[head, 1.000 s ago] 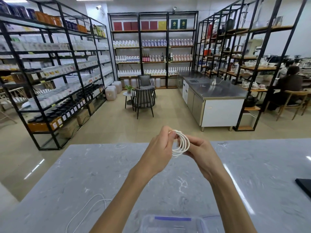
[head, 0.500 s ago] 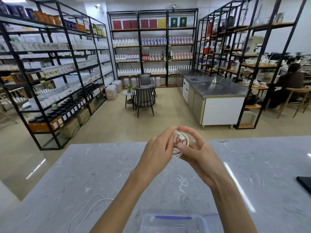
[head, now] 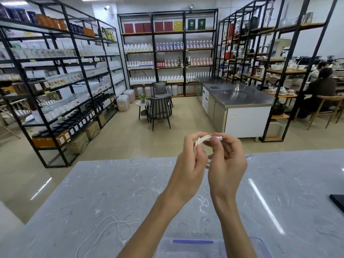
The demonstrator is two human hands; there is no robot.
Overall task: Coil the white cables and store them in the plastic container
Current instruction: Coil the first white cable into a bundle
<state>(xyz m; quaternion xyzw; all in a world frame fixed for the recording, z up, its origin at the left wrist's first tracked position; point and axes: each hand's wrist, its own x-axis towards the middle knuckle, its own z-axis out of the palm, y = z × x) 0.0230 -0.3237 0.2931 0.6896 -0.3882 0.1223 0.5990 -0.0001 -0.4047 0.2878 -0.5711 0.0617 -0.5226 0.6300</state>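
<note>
Both hands are raised above the grey marble counter (head: 93, 190), holding one coiled white cable (head: 202, 140) between them. My left hand (head: 191, 161) pinches the coil's left side. My right hand (head: 226, 159) grips the cable's free end, whose plug tip sticks out to the right past the fingers. Most of the coil is hidden by fingers. A second white cable (head: 113, 231) lies loose and uncoiled on the counter at the lower left. The clear plastic container (head: 188, 247) with a blue strip sits at the bottom edge, partly behind my forearms.
A black flat object (head: 337, 201) lies at the counter's right edge. Beyond the counter are black shelving racks (head: 61, 86), two dark chairs (head: 160, 108) with a small table, a steel-topped cabinet (head: 240, 103), and a person seated at the far right (head: 323, 88).
The coil has turned from face-on to edge-on between my hands. My right hand has shifted its grip to the cable's end, with the plug now pointing right.
</note>
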